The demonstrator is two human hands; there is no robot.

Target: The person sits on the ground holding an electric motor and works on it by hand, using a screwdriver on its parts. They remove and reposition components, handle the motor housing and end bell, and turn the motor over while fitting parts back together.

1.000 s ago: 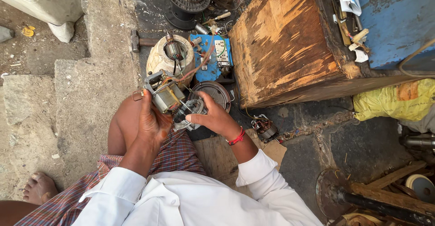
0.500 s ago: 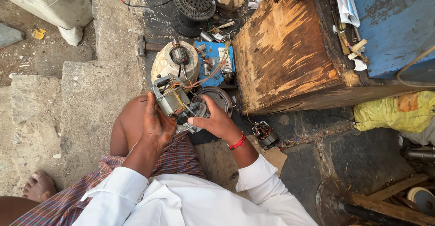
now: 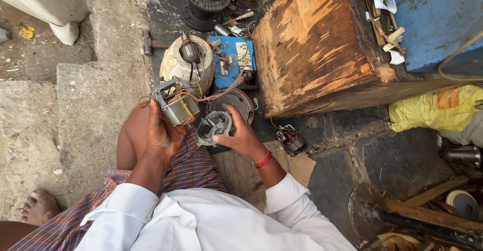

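Cracked stone floor (image 3: 75, 120), wooden box (image 3: 317, 45); left hand (image 3: 161, 135) grips motor (image 3: 173, 102), right hand (image 3: 241, 138) clasps bracket (image 3: 214, 126).

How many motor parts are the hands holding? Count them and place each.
2. The left hand grips a square motor core with copper windings; the right hand holds a round grey metal housing beside it. More parts lie on the ground.
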